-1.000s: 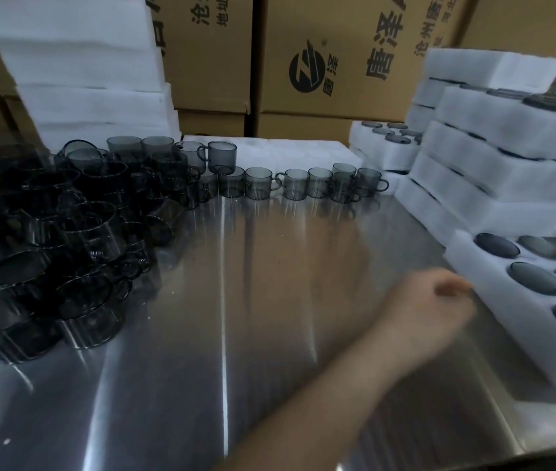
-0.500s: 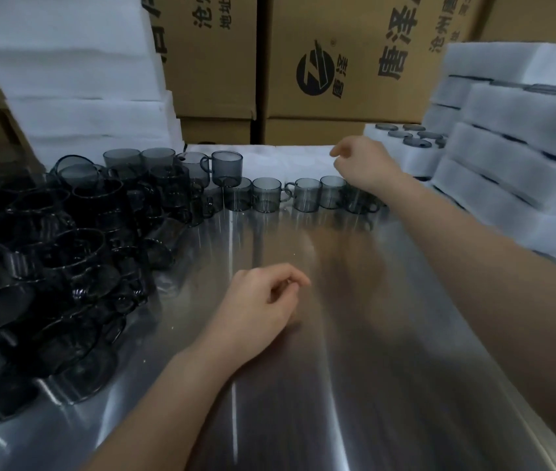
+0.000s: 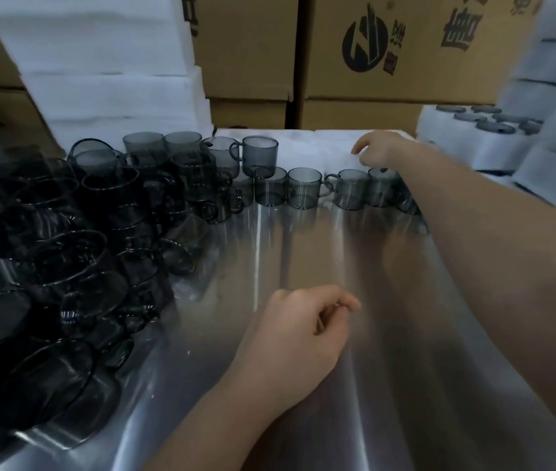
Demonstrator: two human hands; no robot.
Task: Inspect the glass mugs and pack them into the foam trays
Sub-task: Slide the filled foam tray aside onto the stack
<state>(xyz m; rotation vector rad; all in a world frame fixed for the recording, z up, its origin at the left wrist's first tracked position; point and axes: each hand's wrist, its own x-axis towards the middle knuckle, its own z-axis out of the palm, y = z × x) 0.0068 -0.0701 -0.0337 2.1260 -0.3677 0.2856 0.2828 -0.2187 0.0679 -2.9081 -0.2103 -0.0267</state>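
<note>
At the back of the counter (image 3: 303,253) my right hand (image 3: 383,153) hangs over the foam tray (image 3: 303,147) behind the mug row (image 3: 307,190). Fingers curled, can't tell if gripping. Left hand (image 3: 297,331) loose, empty. I'd lift one mug by its body, clear of its neighbours.

Round logo (image 3: 365,45), "唐" on cardboard box (image 3: 416,81)

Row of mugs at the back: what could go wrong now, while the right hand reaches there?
1. The right hand and its forearm pass low over the row of mugs; a pull back might knock the end ones over.
2. One mug seems to stand on others; a push on the row could topple it.
3. The heaped mugs on the left look loosely piled and might slide on the steel table.
</note>
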